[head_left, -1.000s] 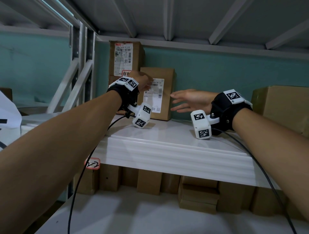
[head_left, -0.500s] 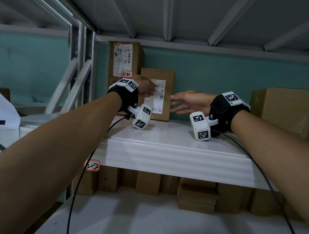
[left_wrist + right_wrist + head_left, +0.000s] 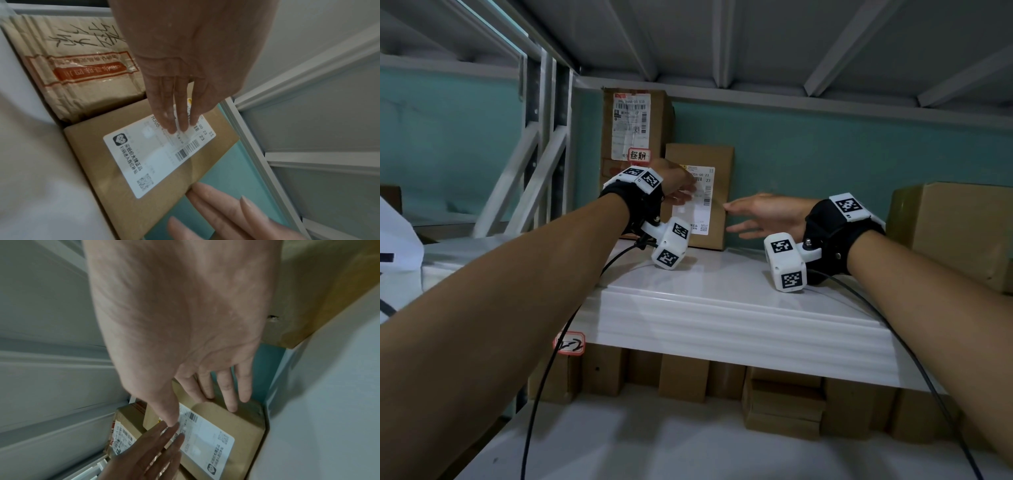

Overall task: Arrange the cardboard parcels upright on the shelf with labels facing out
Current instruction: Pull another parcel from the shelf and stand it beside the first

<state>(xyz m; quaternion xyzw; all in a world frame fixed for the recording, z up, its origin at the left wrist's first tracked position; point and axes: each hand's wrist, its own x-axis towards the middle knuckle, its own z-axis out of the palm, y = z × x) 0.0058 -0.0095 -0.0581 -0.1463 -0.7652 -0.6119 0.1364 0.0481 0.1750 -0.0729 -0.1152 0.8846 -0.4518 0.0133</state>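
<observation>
A small brown parcel (image 3: 717,161) stands upright at the back of the white shelf (image 3: 722,284), its white label (image 3: 700,209) facing out. My left hand (image 3: 683,195) lays straight fingers flat on that label (image 3: 156,155). My right hand (image 3: 743,217) is open, and its fingertips (image 3: 232,407) reach the parcel's right edge (image 3: 244,423). A taller parcel (image 3: 635,126) stands upright just to the left, label outward, with its lower part hidden behind my left wrist.
A large cardboard box (image 3: 955,233) sits at the right end of the shelf. The teal wall is right behind the parcels. Several boxes (image 3: 784,404) stand on the lower shelf. Metal uprights (image 3: 544,137) rise at the left, and another shelf runs close overhead.
My left hand has slid a little lower across the small parcel's front. The right hand has stayed by the parcel's right edge, and the parcel has not shifted.
</observation>
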